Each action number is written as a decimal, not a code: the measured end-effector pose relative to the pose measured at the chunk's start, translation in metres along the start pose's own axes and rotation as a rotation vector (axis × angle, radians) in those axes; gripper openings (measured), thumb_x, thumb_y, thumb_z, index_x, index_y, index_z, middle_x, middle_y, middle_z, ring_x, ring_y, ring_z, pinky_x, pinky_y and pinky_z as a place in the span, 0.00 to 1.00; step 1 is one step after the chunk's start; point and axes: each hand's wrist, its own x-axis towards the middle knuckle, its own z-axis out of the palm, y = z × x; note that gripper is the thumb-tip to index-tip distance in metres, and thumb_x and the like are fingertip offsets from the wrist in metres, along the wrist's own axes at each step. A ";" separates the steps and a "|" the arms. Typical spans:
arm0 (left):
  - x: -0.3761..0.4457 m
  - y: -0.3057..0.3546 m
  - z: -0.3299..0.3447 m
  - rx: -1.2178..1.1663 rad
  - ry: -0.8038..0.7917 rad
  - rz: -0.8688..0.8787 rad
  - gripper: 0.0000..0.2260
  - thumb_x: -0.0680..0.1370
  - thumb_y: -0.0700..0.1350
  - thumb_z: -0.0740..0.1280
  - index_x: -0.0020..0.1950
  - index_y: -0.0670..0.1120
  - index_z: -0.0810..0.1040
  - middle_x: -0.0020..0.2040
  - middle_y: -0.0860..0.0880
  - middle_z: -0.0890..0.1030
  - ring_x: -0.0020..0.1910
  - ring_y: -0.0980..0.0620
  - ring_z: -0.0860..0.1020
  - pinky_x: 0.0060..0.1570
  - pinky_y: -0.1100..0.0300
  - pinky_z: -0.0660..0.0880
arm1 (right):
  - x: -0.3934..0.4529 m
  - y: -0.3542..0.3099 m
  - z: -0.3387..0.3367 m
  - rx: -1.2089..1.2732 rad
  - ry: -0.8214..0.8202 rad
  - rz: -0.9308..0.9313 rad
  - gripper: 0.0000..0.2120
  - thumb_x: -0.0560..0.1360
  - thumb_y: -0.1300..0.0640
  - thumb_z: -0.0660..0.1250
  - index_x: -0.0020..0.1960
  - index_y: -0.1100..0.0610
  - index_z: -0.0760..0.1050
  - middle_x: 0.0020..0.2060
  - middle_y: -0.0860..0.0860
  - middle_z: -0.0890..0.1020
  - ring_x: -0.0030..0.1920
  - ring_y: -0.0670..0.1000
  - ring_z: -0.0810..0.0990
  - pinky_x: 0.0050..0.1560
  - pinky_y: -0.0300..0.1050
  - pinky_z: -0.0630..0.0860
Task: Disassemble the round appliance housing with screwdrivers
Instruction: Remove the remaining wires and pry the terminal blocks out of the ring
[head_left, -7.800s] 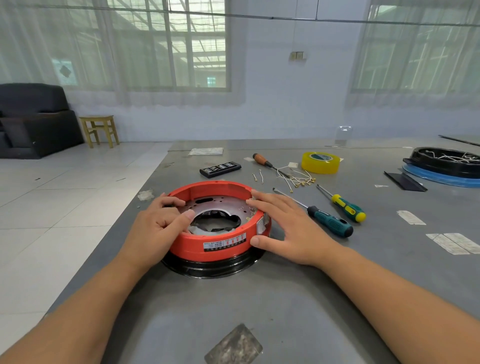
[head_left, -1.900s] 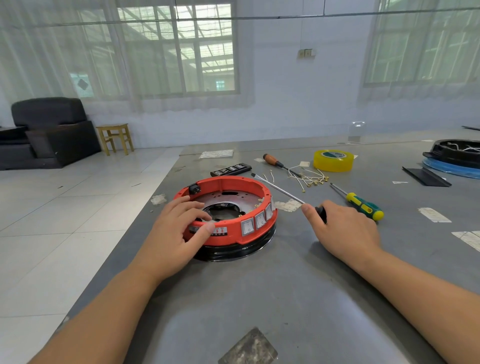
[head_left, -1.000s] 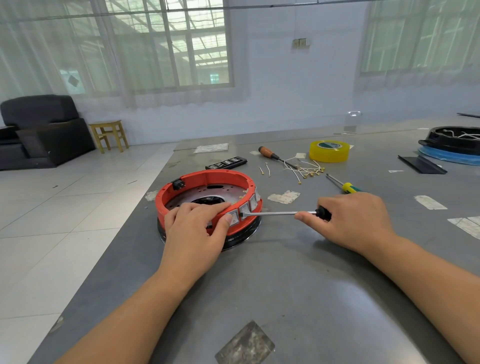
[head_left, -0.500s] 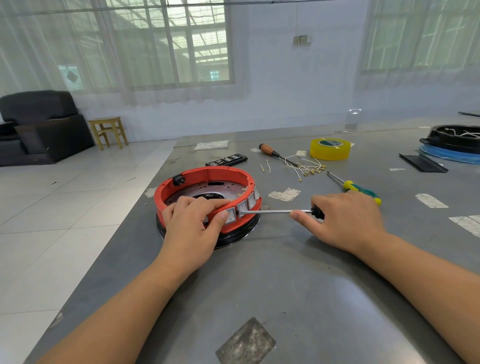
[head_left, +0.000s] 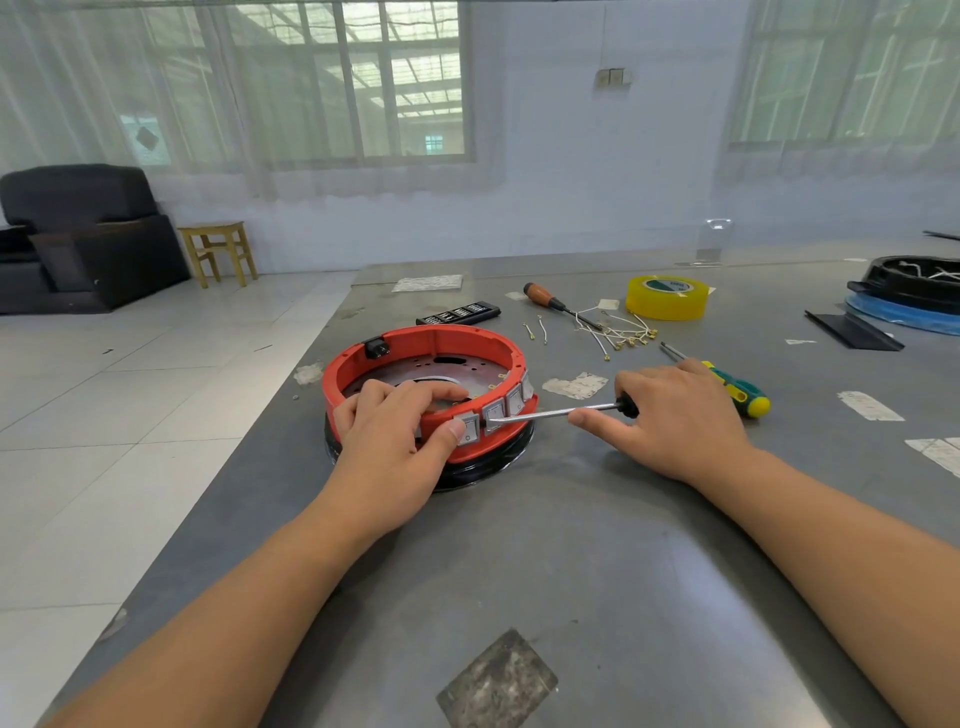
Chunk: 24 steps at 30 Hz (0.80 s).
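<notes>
The round housing (head_left: 447, 343) is a red ring on a black base, with a metal plate inside and a row of white rocker switches (head_left: 501, 408) on its near right side. My left hand (head_left: 395, 441) grips the ring's near wall, fingers curled over the rim and thumb pressed beside the switches. My right hand (head_left: 670, 415) holds a long screwdriver (head_left: 556, 413) by its dark handle, index finger stretched along the shaft. The shaft lies almost level and its tip touches the edge of a switch.
On the grey table (head_left: 597, 571) behind lie a yellow-green screwdriver (head_left: 737, 387), a wooden-handled screwdriver (head_left: 545, 297), a yellow tape roll (head_left: 666, 297), loose white wires (head_left: 618, 332), a black bit case (head_left: 460, 314) and a black and blue housing (head_left: 914, 296) at far right. The table's left edge drops to tiled floor.
The housing was turned so the switches face right. My right hand picked up the long screwdriver and brought its tip to the switches, where it stays. My left hand keeps its grip on the ring.
</notes>
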 end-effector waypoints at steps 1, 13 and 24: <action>0.000 0.001 -0.001 -0.009 -0.019 0.003 0.11 0.81 0.57 0.63 0.64 0.66 0.74 0.52 0.71 0.69 0.55 0.63 0.58 0.64 0.55 0.55 | 0.002 0.001 0.002 0.014 0.003 -0.005 0.39 0.70 0.17 0.40 0.34 0.50 0.69 0.29 0.44 0.73 0.33 0.50 0.73 0.47 0.49 0.70; -0.002 0.004 -0.005 -0.104 -0.084 -0.024 0.09 0.76 0.58 0.61 0.53 0.73 0.73 0.54 0.59 0.76 0.59 0.58 0.61 0.66 0.53 0.58 | 0.029 0.007 0.020 0.133 0.036 -0.077 0.36 0.71 0.19 0.48 0.42 0.52 0.70 0.40 0.47 0.75 0.46 0.53 0.74 0.58 0.53 0.69; -0.004 -0.004 -0.003 -0.130 -0.014 0.055 0.05 0.77 0.58 0.66 0.48 0.69 0.79 0.52 0.79 0.71 0.59 0.77 0.60 0.66 0.49 0.60 | 0.015 0.005 0.007 0.053 -0.055 -0.021 0.38 0.71 0.18 0.41 0.38 0.50 0.70 0.36 0.45 0.76 0.42 0.51 0.75 0.53 0.51 0.70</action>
